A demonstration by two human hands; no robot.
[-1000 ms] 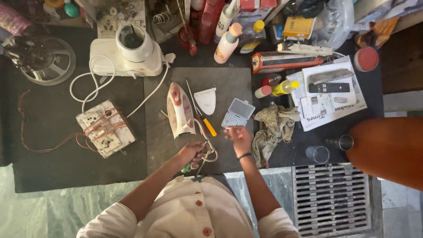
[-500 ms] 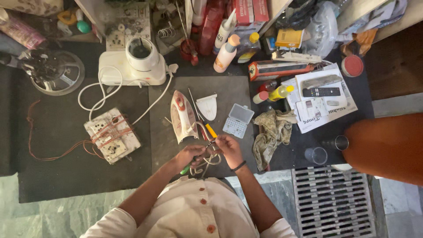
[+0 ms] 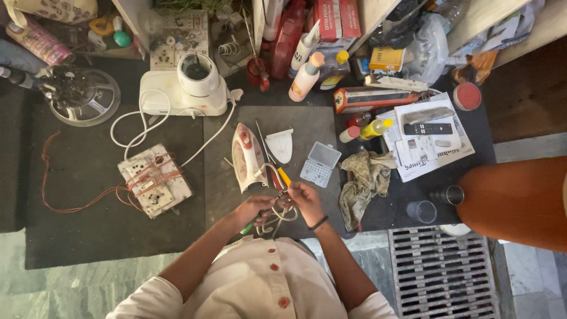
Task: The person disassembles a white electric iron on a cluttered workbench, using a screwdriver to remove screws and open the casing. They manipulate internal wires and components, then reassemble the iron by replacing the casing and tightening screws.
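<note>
- Hands meet over the mat: my left hand (image 3: 251, 210) is closed round a green-handled tool (image 3: 248, 227), my right hand (image 3: 304, 198) pinches a looped cord (image 3: 277, 214), likely to steady it.
- Cord lies just below the iron (image 3: 247, 156), which rests on its side, soleplate exposed.
- Screwdriver (image 3: 282, 173) and small parts box (image 3: 320, 163) sit near, within easy reach.
- Rag (image 3: 360, 183) lies to the right.
</note>
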